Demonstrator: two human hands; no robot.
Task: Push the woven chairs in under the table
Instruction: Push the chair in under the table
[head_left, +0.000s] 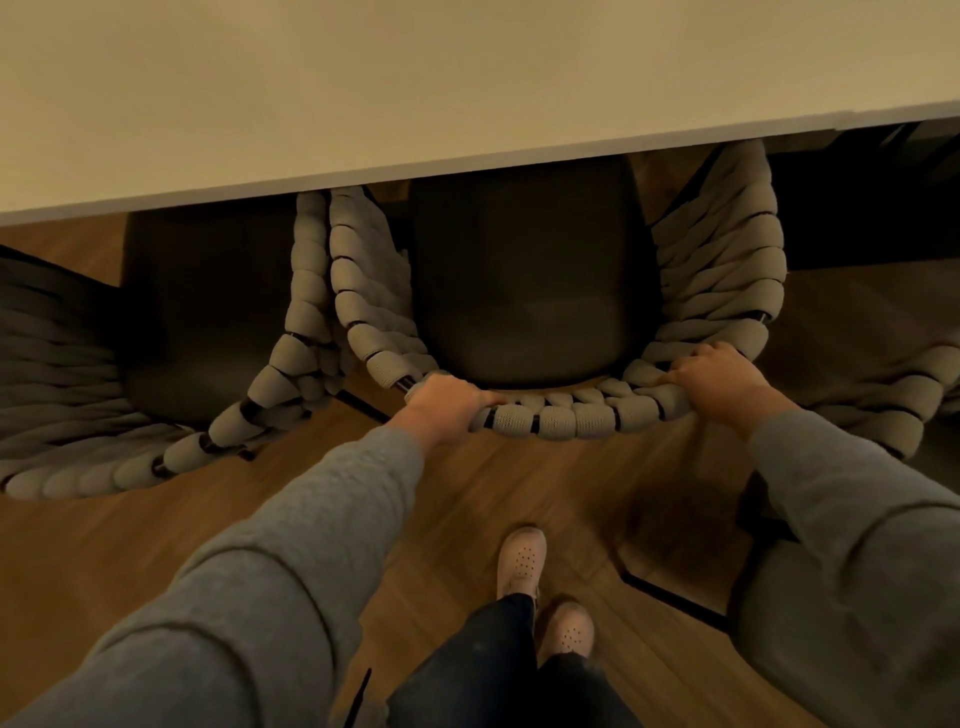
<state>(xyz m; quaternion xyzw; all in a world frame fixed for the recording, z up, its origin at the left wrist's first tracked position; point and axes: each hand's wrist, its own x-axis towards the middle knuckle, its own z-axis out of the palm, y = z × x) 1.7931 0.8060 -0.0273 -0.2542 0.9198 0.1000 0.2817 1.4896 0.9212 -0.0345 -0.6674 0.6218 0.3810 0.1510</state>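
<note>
A woven chair (566, 415) with thick grey rope wrapping and a dark seat cushion stands straight ahead, its front part hidden under the pale table (415, 93). My left hand (447, 402) grips the left end of its curved backrest rim. On the right end of that rim, my right hand (719, 382) curls its fingers over the rope. A second woven chair (270, 384) stands to the left, touching the first one's side, its seat partly under the table. A third woven chair (883, 384) shows at the right edge.
The floor is wood planks (519, 483). My two feet in light shoes (522, 561) stand just behind the middle chair. A black chair leg frame (675, 597) lies on the floor at the lower right.
</note>
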